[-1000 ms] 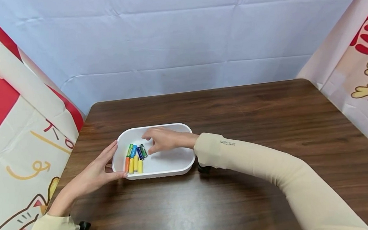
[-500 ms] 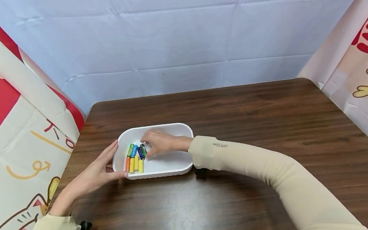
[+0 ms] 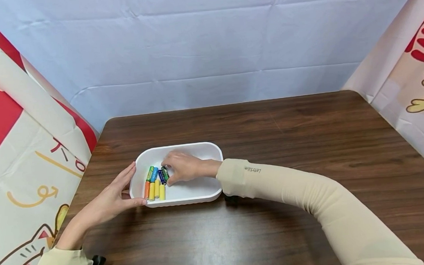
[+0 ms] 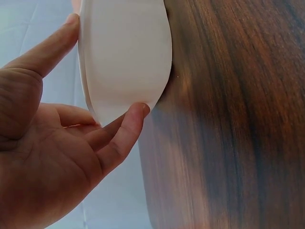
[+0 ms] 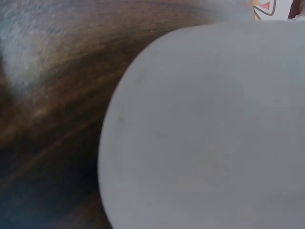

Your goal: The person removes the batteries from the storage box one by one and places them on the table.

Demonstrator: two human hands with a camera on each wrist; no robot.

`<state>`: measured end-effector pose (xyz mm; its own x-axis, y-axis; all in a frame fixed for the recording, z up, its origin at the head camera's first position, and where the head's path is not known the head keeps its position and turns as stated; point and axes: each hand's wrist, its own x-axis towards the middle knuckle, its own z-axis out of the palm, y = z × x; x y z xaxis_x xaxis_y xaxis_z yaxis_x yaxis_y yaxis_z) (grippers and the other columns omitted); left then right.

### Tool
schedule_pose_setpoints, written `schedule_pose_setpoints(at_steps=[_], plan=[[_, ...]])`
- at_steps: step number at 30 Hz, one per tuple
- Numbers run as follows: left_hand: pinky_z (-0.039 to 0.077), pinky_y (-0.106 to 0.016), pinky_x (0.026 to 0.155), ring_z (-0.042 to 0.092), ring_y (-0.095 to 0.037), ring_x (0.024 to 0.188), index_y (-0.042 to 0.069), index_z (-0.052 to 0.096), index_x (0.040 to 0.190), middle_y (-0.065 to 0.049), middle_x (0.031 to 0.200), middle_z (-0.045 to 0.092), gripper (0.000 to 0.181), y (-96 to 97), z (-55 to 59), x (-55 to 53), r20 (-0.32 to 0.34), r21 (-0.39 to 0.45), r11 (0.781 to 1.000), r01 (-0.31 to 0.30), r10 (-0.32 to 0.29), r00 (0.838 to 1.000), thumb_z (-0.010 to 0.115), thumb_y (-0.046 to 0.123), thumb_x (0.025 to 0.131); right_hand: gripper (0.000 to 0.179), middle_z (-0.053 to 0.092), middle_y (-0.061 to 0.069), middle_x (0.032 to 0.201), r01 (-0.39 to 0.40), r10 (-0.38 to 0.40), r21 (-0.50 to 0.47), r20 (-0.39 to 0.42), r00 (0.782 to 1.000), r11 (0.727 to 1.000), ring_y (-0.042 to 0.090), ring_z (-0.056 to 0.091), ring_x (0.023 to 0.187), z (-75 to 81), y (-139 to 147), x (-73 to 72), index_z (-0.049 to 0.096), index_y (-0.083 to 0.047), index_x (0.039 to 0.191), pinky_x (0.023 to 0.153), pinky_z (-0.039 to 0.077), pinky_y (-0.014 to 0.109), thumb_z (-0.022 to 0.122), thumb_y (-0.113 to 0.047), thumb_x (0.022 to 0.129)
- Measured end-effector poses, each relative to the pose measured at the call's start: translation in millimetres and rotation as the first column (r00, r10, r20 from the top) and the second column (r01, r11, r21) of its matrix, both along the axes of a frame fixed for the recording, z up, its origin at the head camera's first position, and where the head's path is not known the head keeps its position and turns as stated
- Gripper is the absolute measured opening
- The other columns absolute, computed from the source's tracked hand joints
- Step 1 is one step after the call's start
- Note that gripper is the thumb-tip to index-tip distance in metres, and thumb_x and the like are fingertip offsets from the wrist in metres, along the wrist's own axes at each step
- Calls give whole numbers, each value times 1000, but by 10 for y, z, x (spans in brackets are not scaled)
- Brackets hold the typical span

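Observation:
A white oval tray [image 3: 197, 191] stands on the table, holding several batteries in two rows at its left end. The front row has an orange battery [image 3: 147, 190] and yellow batteries [image 3: 157, 189]; behind lie a light green [image 3: 150, 173], a blue [image 3: 154, 174], a dark blue [image 3: 161, 176] and a dark green battery [image 3: 165, 173]. My left hand [image 3: 111, 199] grips the tray's left end, thumb at the front corner. Inside the tray, my right hand [image 3: 185, 166] pinches the dark green battery lengthwise, thumb at its near end and fingers at its far end.
The dark wooden table [image 3: 290, 143] extends to the right and in front of the tray. A pale cloth wall [image 3: 206, 46] hangs behind it, with printed cloths at both sides. The tray wall [image 5: 205, 133] fills much of the right wrist view.
My right hand has moved slightly left, its thumb and fingers closing in on the dark green battery. The left hand and the tray have stayed nearly still.

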<state>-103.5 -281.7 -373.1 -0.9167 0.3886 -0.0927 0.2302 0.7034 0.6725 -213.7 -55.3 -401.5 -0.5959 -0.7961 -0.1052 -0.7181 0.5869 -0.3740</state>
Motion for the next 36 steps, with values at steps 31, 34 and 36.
schedule_pose_setpoints(at_steps=[31,34,36], plan=[[52,-30,80,48,-28,108,3,16,148,-13,153,10,103,28,41,10,12,-22,1000,-10,11,1000,76,41,74,49,58,3,99,23,-29,-167,-31,999,986,10,49,84,367,365,-55,65,-10,108,70,43,20,71,-46,75],[52,-31,80,48,-28,108,3,16,148,-12,153,10,104,25,41,15,9,-23,1000,-12,13,1000,76,42,73,46,58,2,94,38,-50,-240,-43,998,970,9,49,81,502,530,-79,66,-12,106,67,43,20,71,-45,75],[51,-32,81,48,-28,109,3,16,148,-12,154,9,104,24,40,18,7,-23,1000,-9,9,1000,76,43,73,39,57,1,88,36,-55,-301,-56,997,953,8,48,76,585,655,-95,66,-14,101,64,42,20,71,-42,75]])
